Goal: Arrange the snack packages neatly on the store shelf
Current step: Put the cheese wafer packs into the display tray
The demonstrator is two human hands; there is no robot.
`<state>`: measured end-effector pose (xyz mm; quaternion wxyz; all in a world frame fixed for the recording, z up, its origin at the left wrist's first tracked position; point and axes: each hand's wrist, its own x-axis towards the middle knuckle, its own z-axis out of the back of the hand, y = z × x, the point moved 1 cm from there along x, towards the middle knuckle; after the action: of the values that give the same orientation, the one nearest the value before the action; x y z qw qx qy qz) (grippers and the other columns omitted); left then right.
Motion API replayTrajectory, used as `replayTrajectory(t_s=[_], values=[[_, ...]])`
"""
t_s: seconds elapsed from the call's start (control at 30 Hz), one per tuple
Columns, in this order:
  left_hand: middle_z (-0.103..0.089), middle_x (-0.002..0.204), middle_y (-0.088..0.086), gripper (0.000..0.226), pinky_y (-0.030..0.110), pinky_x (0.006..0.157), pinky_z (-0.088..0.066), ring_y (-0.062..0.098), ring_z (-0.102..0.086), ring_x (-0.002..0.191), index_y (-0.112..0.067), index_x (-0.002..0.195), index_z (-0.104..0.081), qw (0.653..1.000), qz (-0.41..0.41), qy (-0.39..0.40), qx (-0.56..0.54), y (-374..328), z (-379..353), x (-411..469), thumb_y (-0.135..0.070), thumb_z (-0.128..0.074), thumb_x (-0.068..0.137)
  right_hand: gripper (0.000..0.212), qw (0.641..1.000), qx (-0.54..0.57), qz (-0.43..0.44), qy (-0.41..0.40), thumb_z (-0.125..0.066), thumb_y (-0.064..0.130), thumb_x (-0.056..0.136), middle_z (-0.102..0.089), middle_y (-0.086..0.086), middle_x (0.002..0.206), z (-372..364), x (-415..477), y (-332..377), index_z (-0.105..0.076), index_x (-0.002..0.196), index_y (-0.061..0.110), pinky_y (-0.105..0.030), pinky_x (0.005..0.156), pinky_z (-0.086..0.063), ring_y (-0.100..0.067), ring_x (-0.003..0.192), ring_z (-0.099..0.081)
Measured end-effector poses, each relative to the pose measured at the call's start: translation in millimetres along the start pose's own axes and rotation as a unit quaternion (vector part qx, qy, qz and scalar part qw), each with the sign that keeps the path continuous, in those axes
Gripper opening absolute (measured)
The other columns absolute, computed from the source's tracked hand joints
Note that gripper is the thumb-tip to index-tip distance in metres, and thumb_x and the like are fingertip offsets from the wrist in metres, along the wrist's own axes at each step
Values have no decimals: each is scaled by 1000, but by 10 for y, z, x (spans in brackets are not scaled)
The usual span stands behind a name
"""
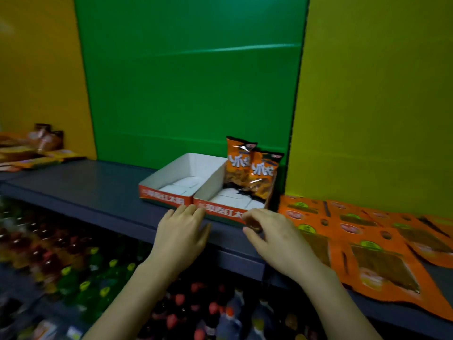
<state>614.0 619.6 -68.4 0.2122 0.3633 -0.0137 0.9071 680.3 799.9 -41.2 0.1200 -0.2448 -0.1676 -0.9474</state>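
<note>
Two orange foil snack packages with white lettering [252, 171] stand upright at the back of the right-hand white cardboard display tray with a red printed front [221, 213], one just ahead of and overlapping the other, both leaning toward the tray's right wall. The front part of that tray shows bare white floor. Touching its left side is a second white cardboard tray with the same red front [163, 196], and it holds no bags that I can see. Both trays sit near the front edge of the dark grey store shelf [98, 190].

My left hand [182, 235] lies flat, fingers spread, its fingertips touching the red front where the two trays meet; its grip is apart and holds nothing. My right hand [272, 235] sits at the right tray's front corner with the fingers curled in toward the thumb. I cannot tell whether that grip is closed on the cardboard or only resting against it.

Just right of the trays, flat orange pouches with clear windows [367, 246] lie spread and overlapping on the shelf. Far left on the shelf are more brown and orange packets [41, 149], too blurred to read. Behind stand a green back panel [191, 82] and yellow panels either side. Below the shelf are blurred rows of drink bottles with coloured caps [81, 271].
</note>
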Motion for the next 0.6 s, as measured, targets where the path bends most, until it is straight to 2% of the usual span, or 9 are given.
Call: replayTrajectory(t_s=[0.13, 0.3, 0.6], values=[[-65, 66, -4, 32, 26, 51, -47, 20, -65, 61, -20, 72, -64, 998, 44, 15, 32, 738, 74, -331, -39, -39, 71, 28, 998, 21, 55, 30, -50, 34, 92, -60, 9, 121, -417, 361, 595, -55, 119, 27, -31, 93, -45, -14, 114, -54], [-60, 62, -6, 29, 24, 49, -44, 18, -63, 59, -21, 70, -62, 994, 79, 22, 69, 1693, 200, -705, -39, -40, 73, 31, 993, 58, 95, 49, -49, 34, 93, -58, 11, 123, -950, 774, 1441, -53, 123, 28, -30, 93, -46, -11, 115, -53], [-58, 59, -5, 30, 25, 47, -43, 17, -62, 56, -22, 65, -60, 987, 99, 21, 123, 3463, 273, -1122, -43, -40, 73, 31, 990, 55, 113, 66, -45, 39, 94, -57, 13, 124, -1906, 1532, 2805, -50, 124, 30, -28, 87, -44, -11, 116, -53]])
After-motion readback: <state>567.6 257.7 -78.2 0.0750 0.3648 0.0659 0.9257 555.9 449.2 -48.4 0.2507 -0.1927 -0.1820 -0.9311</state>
